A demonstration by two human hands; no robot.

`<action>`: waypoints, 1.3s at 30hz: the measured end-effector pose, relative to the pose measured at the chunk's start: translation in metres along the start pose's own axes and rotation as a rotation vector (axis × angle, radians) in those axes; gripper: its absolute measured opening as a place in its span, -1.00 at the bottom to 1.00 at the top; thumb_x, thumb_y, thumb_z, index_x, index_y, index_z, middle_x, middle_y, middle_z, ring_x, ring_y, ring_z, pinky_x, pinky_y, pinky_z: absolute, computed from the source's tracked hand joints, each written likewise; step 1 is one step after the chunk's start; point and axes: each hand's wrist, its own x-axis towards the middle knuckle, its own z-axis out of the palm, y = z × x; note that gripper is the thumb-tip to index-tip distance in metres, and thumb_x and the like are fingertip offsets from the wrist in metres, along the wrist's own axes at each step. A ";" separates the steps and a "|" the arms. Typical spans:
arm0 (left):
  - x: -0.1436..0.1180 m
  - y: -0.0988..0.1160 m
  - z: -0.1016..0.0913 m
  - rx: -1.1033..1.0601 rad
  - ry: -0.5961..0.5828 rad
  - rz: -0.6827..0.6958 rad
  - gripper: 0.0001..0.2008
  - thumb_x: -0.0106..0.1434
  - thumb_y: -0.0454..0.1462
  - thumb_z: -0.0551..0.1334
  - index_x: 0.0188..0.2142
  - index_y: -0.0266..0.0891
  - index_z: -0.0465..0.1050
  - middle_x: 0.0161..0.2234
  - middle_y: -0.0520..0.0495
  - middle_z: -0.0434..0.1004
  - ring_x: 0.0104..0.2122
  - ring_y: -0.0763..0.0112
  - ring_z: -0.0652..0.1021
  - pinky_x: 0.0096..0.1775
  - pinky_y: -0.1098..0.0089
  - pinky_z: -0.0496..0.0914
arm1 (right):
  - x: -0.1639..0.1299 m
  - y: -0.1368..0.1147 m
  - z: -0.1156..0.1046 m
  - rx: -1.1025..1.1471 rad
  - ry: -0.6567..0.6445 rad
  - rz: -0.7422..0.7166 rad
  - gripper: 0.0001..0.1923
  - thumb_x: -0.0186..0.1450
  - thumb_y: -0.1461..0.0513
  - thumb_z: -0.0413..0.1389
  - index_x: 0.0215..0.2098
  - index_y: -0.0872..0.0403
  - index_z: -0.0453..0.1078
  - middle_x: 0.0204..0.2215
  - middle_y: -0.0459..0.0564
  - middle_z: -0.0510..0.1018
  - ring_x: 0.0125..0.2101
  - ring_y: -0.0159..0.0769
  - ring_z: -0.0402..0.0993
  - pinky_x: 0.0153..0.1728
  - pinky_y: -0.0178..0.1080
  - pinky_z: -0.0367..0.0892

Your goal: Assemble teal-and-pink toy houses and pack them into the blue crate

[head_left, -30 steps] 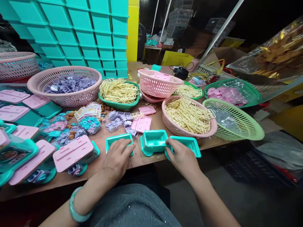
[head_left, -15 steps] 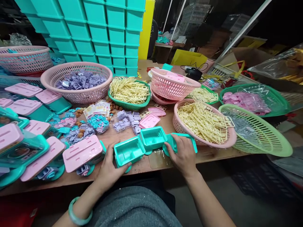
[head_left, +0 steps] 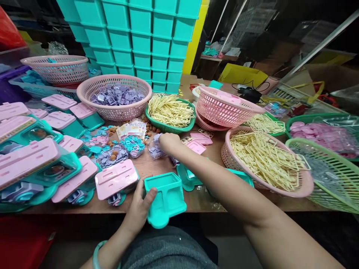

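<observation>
At the tabletop (head_left: 148, 165) edge, the left hand (head_left: 138, 210) grips a tilted teal plastic box (head_left: 165, 201) that a slackened hold could drop; the right hand's (head_left: 169, 144) grip, beside purple pieces (head_left: 154, 151), is hidden.

The left hand (head_left: 141, 203) is bent in a grip, thumb angled forward and right, fingers mostly hidden. Ahead of it, the right hand (head_left: 169, 144) points downward, fingertips hidden, with the right forearm (head_left: 218, 181) slanting back rightward behind that hand.

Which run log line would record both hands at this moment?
left hand: holds teal plastic box, tilted; right hand: at purple plastic pieces, grip unclear; near left hand: pink-lidded container; beyond right hand: green basket
</observation>
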 end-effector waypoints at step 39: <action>0.008 0.001 0.006 -0.595 -0.115 -0.272 -0.59 0.20 -0.06 0.42 -0.05 -0.24 0.57 -0.02 -0.12 0.67 0.16 0.06 0.51 0.17 0.19 0.39 | -0.072 0.014 0.000 0.603 0.300 -0.170 -0.85 0.34 0.34 0.18 -0.12 0.15 0.49 -0.26 0.01 0.63 -0.27 -0.29 0.50 -0.22 -0.27 0.31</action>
